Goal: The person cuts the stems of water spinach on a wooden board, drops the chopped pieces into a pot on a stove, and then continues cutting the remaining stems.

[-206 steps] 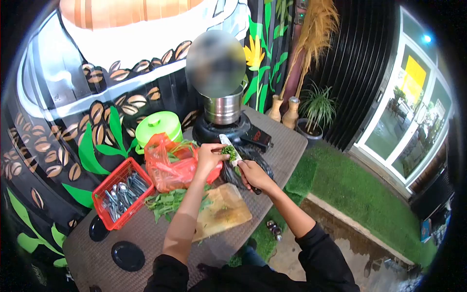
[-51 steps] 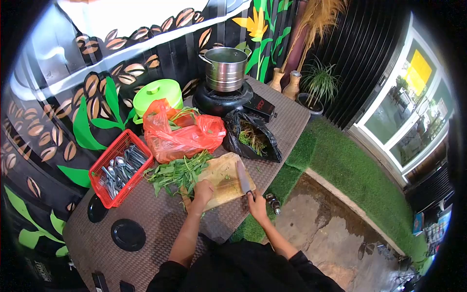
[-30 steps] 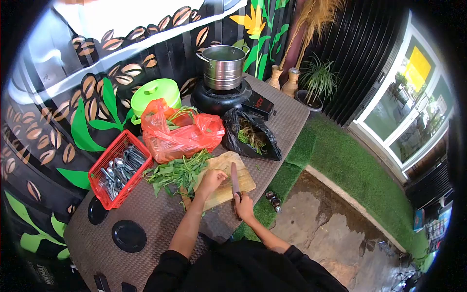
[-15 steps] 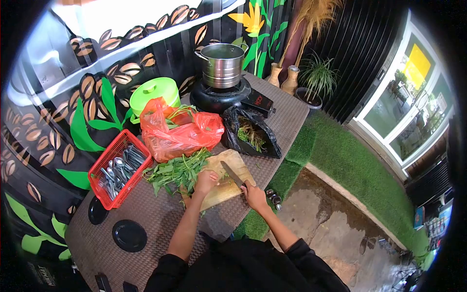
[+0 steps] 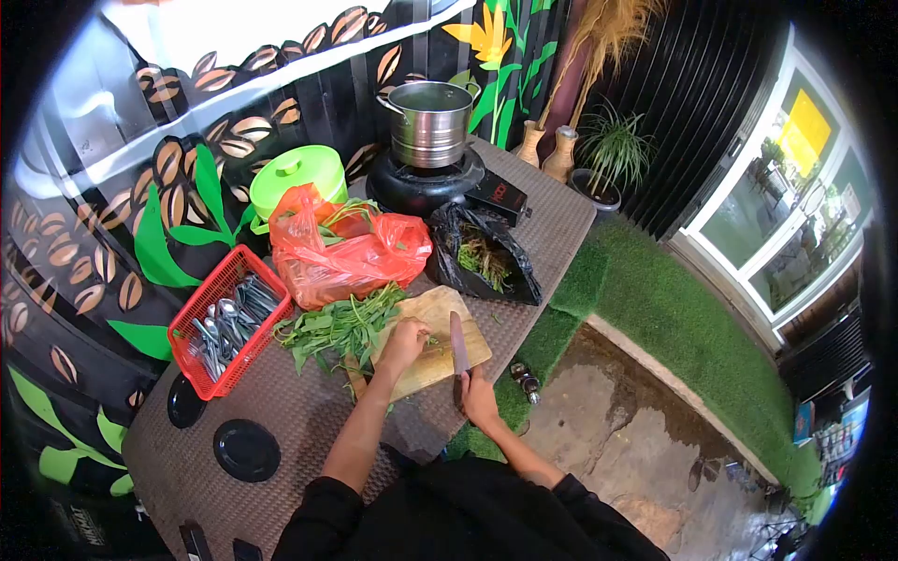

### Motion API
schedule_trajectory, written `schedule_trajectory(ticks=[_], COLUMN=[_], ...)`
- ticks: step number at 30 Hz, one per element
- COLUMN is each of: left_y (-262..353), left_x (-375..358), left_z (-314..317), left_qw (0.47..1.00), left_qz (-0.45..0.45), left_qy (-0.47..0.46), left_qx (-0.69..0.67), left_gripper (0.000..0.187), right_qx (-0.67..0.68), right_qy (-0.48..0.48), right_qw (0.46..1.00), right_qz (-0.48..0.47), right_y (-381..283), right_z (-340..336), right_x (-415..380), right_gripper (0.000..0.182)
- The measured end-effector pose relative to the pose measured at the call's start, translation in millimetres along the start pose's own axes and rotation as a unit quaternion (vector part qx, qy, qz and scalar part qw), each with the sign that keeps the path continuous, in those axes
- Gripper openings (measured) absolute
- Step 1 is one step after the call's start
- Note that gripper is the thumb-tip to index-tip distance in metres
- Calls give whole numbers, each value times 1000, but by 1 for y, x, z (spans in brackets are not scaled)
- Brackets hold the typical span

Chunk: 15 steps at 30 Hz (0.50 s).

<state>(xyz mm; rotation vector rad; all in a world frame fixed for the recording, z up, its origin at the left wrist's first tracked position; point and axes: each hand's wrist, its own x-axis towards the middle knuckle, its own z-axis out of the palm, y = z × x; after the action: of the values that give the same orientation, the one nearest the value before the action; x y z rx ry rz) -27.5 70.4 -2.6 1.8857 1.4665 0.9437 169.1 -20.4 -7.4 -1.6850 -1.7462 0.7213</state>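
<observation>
My right hand (image 5: 480, 404) grips the handle of a knife (image 5: 458, 342) whose blade lies along the right part of a wooden cutting board (image 5: 440, 365). My left hand (image 5: 404, 340) rests on the board just left of the blade, fingers curled over a few small bits of green. A pile of leafy greens (image 5: 339, 325) lies at the board's left end and spills onto the table.
An orange plastic bag (image 5: 348, 258) of greens and a black bag (image 5: 485, 259) of scraps lie behind the board. A steel pot (image 5: 429, 122) stands on a black stove (image 5: 426, 187). A red cutlery basket (image 5: 221, 323) and green lidded container (image 5: 297, 177) are left. The table edge (image 5: 524, 327) drops to grass.
The knife swung from a slant to pointing straight away from me, and my right hand drew back towards me. My left hand shifted slightly right on the board.
</observation>
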Motion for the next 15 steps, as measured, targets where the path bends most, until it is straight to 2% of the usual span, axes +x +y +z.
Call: schedule_trajectory(ticks=[7, 10, 12, 13, 15], left_y=[-2, -5, 0, -6, -10], left_x=[-7, -5, -7, -7, -8], left_z=[-4, -5, -8, -4, 3], left_qw=[995, 996, 998, 998, 999], left_qz=[-31, -49, -56, -55, -48], left_qy=[6, 52, -20, -19, 7], left_qx=[-93, -51, 26, 26, -17], left_gripper=[18, 22, 29, 29, 34], right_qx=[66, 64, 56, 56, -47], right_qy=[-87, -96, -101, -101, -26], right_qw=[992, 990, 989, 989, 999], right_qz=[64, 76, 94, 93, -6], right_y=[-19, -26, -25, -15, -3], right_z=[4, 3, 6, 14, 23], right_x=[3, 4, 5, 5, 7], right_gripper=[26, 27, 28, 28, 29])
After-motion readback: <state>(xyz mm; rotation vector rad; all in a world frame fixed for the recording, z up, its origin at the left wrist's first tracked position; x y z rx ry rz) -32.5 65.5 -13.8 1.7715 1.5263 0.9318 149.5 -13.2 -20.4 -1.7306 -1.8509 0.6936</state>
